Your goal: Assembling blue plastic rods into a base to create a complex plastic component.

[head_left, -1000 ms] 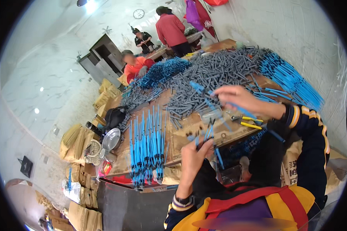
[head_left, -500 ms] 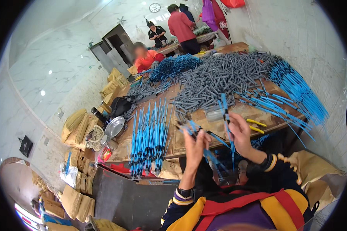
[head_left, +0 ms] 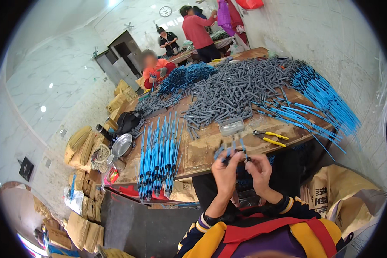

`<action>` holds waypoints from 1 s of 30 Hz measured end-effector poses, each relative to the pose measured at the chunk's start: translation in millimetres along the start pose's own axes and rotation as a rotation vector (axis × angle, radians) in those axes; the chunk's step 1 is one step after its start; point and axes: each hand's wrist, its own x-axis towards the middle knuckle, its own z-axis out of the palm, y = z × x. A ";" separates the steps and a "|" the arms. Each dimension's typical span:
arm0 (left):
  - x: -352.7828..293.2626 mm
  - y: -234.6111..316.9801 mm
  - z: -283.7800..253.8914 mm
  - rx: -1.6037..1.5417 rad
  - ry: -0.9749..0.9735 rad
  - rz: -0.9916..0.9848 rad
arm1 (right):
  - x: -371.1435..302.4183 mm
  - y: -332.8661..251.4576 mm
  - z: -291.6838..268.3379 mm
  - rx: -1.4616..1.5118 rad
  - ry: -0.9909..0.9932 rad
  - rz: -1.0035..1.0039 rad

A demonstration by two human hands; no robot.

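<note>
My left hand [head_left: 225, 175] is closed around several thin blue rods [head_left: 241, 143] with dark fittings, their tips blurred above the fingers. Close beside it, my right hand [head_left: 260, 175] pinches the dark fitting of a rod, fingers nearly touching the left hand. Both hands are just off the table's front edge. Beyond them lie a clear plastic box [head_left: 231, 126] and yellow-handled pliers [head_left: 271, 137]. A large heap of grey cylindrical pieces [head_left: 232, 88] covers the middle of the table.
Blue rods with black fittings [head_left: 159, 155] overhang the front edge at left. Loose blue rods [head_left: 294, 112] and a dense stack [head_left: 327, 99] lie at right. A metal bowl [head_left: 122, 145] stands by the left edge. A person in orange [head_left: 155, 69] sits across the table.
My right hand has come down and left to meet my left hand, bringing its blue rod along. My left hand has shifted slightly right and down.
</note>
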 end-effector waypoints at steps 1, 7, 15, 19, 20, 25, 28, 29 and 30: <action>-4.4 1.4 -4.2 0.001 -0.021 -0.018 | -6.0 -1.5 0.8 -0.001 -0.019 0.012; -33.5 18.0 -19.0 -0.287 -0.091 -0.139 | -19.5 14.8 0.9 0.055 -0.163 0.090; 14.1 10.7 -48.1 -0.409 -0.083 -0.279 | 64.4 -30.2 -92.4 -0.500 -0.642 0.428; 50.5 12.9 -62.8 -0.432 -0.347 -0.318 | 166.4 -16.0 -137.3 -1.149 -0.682 0.122; 51.9 8.4 -51.0 -0.343 -0.293 -0.352 | 195.6 0.8 -155.9 -1.216 -0.642 0.000; 55.7 2.6 -28.2 -0.188 -0.375 -0.483 | 288.4 89.6 -185.4 -1.510 -0.491 -0.275; 62.8 0.2 -35.4 -0.165 -0.523 -0.520 | 315.1 111.2 -192.3 -1.879 -0.412 -0.450; 65.2 0.6 -39.1 -0.122 -0.564 -0.522 | 322.2 112.8 -191.7 -1.948 -0.450 -0.357; 67.3 0.2 -40.6 -0.080 -0.607 -0.523 | 327.9 112.9 -191.5 -2.016 -0.485 -0.262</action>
